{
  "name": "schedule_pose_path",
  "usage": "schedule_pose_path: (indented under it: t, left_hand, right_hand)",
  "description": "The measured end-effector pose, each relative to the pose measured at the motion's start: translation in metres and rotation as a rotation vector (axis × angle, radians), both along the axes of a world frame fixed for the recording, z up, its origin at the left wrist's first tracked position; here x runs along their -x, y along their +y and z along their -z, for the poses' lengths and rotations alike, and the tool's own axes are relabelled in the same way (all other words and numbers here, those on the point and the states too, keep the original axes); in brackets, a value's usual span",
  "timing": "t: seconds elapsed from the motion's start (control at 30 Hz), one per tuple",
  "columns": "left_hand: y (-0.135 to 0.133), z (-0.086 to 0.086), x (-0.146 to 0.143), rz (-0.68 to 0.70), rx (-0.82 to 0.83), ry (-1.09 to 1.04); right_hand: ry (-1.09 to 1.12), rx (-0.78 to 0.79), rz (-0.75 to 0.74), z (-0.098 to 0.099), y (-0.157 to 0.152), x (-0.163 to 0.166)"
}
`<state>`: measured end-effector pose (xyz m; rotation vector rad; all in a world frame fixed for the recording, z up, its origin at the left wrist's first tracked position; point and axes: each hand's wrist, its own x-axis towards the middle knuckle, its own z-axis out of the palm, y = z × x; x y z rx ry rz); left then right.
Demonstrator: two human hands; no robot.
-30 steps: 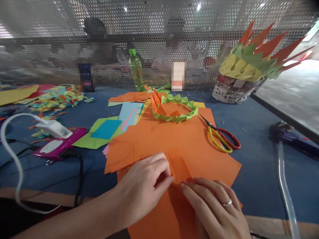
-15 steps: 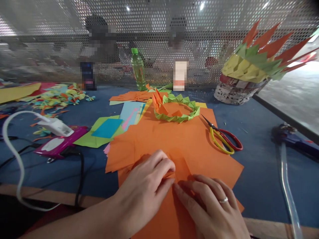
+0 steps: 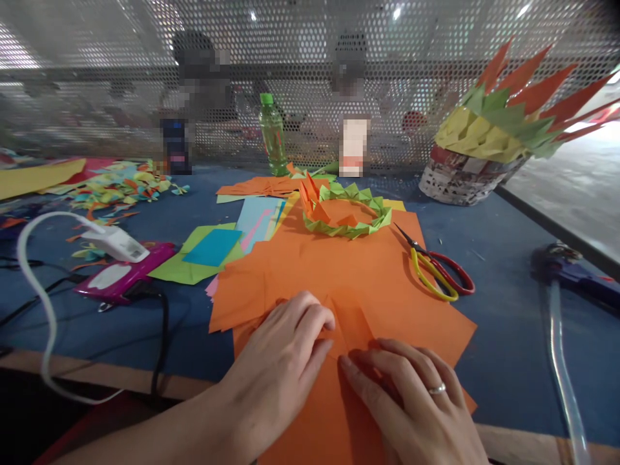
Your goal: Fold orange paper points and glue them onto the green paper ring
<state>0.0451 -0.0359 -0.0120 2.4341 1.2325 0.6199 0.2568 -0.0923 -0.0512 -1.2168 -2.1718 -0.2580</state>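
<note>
My left hand (image 3: 283,358) lies on a small folded orange paper piece (image 3: 351,326), its fingers curled and pressing the fold. My right hand (image 3: 411,403), with a ring on one finger, presses the same piece from the right with fingers held together. The piece rests on a stack of orange paper sheets (image 3: 368,271) at the near edge of the blue table (image 3: 504,336). Beyond the sheets lies a ring of folded green and orange paper (image 3: 346,213).
Red-and-yellow scissors (image 3: 438,271) lie right of the sheets. A pink device (image 3: 123,274) with a white plug and cables sits at left. Coloured paper squares (image 3: 213,252), scraps, a green bottle (image 3: 272,135) and a paper-crowned basket (image 3: 465,177) stand further back. People sit behind the perforated screen.
My left hand's fingers have shifted slightly over the fold, and my right hand has slid a little left along the crease. The view has drifted slightly.
</note>
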Motion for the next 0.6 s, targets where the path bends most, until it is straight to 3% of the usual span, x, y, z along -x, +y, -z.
schedule_pose_path:
  t: [0.17, 0.33, 0.47, 0.6]
  left_hand:
    - [0.000, 0.003, 0.003, -0.022, 0.021, 0.009]
    - [0.003, 0.004, 0.011, -0.050, -0.003, 0.012]
    - [-0.006, 0.005, 0.009, -0.055, -0.208, 0.024]
    - [-0.025, 0.016, 0.006, 0.114, -0.427, 0.017]
  right_hand:
    - [0.114, 0.020, 0.054, 0.005, -0.002, 0.007]
    - [0.085, 0.007, 0.061, 0.003, -0.003, 0.008]
    - [0.076, 0.019, 0.044, 0.001, -0.003, 0.006]
    - [0.107, 0.019, 0.033, 0.002, -0.003, 0.007]
